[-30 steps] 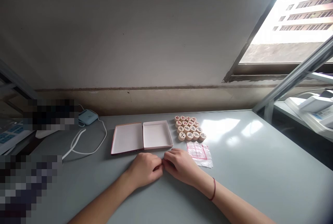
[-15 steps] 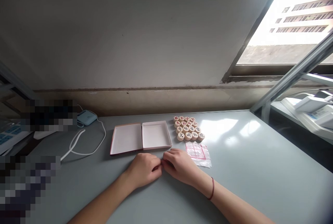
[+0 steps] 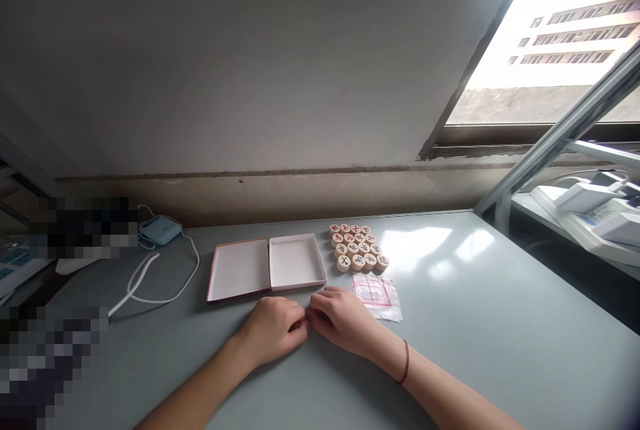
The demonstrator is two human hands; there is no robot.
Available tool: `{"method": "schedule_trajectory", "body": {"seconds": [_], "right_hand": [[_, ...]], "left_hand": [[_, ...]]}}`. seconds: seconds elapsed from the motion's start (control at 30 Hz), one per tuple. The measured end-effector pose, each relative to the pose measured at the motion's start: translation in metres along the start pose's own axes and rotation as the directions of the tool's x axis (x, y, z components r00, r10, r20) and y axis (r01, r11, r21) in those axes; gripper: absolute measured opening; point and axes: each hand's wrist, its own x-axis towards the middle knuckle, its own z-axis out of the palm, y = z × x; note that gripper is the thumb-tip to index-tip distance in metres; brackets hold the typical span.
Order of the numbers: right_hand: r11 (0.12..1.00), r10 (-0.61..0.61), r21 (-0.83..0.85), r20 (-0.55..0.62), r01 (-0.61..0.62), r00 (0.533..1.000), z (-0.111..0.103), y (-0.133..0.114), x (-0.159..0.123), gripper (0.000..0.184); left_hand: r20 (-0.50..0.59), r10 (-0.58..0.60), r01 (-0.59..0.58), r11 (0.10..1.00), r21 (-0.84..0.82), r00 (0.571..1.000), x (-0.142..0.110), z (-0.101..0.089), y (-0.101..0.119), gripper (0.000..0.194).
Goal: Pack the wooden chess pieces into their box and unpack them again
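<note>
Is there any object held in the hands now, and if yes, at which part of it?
Nothing is visibly held: the left hand and the right hand rest curled on the table, their fingers meeting or nearly so.

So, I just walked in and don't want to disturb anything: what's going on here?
A person's left hand and right hand rest on the desk, fingers together or nearly so, nothing visibly held. Beyond them, two shallow box halves lie open, side by side. To their right, round pieces marked with characters stand in four rows, with a crumpled red-lined sheet just nearer.
</note>
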Motion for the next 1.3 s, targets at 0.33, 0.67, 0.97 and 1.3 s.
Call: {"method": "schedule_trajectory", "body": {"seconds": [0.33, 0.67, 0.97, 1.3], "right_hand": [[0.983, 0.176, 0.047, 0.079, -0.180, 0.981, -0.080, 0.039, -0.015, 0.014], [0.893, 0.446, -0.192, 0.258, -0.407, 0.857, -0.072, 0.058, -0.040, 0.025], [0.919, 0.381, -0.078, 0.416, -0.385, 0.826, -0.079, 0.040, -0.023, 0.028], [0.994, -0.023, 0.109, 0.069, 0.015, 0.997, -0.067, -0.014, 0.006, 0.008]], "left_hand": [[0.000, 0.027, -0.027, 0.999, 0.036, 1.000, -0.002, -0.003, 0.001, 0.026], [-0.357, 0.120, -0.016, 0.960, 0.279, 0.926, 0.007, -0.012, -0.005, 0.024], [-0.115, 0.051, -0.016, 0.957, 0.288, 0.992, 0.001, -0.014, -0.006, 0.018], [0.190, 0.063, -0.079, 0.994, 0.075, 0.980, -0.016, -0.045, 0.031, 0.020]]}}
